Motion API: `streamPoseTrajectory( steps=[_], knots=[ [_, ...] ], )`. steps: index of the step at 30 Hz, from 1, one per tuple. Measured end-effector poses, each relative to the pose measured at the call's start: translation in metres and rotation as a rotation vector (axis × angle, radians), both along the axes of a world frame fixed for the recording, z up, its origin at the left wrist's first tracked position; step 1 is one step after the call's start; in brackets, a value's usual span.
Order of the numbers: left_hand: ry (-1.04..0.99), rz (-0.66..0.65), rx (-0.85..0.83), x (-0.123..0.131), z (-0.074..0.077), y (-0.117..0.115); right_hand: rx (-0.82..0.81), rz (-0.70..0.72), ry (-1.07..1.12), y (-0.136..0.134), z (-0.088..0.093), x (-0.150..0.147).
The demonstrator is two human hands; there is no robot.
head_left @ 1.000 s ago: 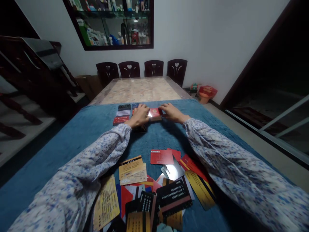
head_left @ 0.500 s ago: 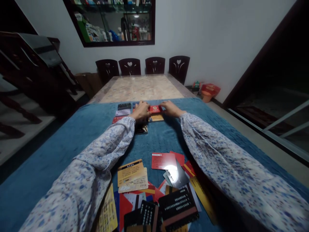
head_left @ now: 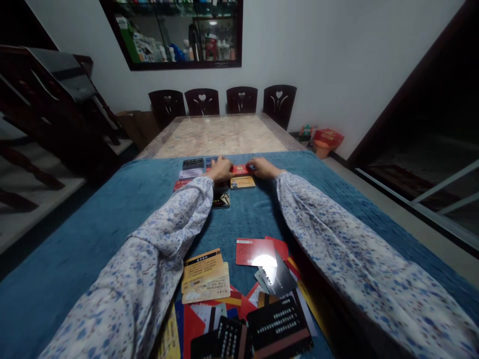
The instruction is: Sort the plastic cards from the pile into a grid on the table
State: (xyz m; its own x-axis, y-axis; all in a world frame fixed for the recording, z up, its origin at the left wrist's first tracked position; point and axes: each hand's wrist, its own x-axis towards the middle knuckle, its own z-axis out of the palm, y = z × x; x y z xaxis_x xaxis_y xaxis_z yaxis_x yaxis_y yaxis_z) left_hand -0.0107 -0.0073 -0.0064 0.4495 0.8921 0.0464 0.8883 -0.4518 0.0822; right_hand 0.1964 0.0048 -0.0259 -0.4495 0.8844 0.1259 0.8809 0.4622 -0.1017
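At the far end of the blue cloth, a red card lies between my two hands. My left hand has its fingers closed at the card's left edge, and my right hand pinches at the right edge. Just in front of it lies a yellow card. A black card with a gold pattern sits nearer, below my left wrist. Left of my hand are a black card, a pale purple card and a red card partly covered by my sleeve. A blue card shows behind my left fingers.
Close to me is a loose, overlapping heap of cards, with a red one, a gold one and a black one on top. The blue cloth covers the near table. Several dark chairs stand behind it.
Both hands stay at the red card, with the right fingers drawn in slightly. My left forearm has shifted a little right, showing more of the gold-patterned black card. The view has moved slightly.
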Motion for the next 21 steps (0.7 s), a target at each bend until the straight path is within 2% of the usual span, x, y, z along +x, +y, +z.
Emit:
streamPoseTrajectory(
  steps=[9, 21],
  knots=[
    [-0.003, 0.005, -0.029, 0.0, -0.009, 0.009, -0.066, -0.036, 0.015, 0.002, -0.001, -0.001],
    [0.002, 0.017, -0.036, 0.0, -0.01, 0.015, -0.099, -0.07, 0.062, 0.002, -0.002, -0.001]
  ],
)
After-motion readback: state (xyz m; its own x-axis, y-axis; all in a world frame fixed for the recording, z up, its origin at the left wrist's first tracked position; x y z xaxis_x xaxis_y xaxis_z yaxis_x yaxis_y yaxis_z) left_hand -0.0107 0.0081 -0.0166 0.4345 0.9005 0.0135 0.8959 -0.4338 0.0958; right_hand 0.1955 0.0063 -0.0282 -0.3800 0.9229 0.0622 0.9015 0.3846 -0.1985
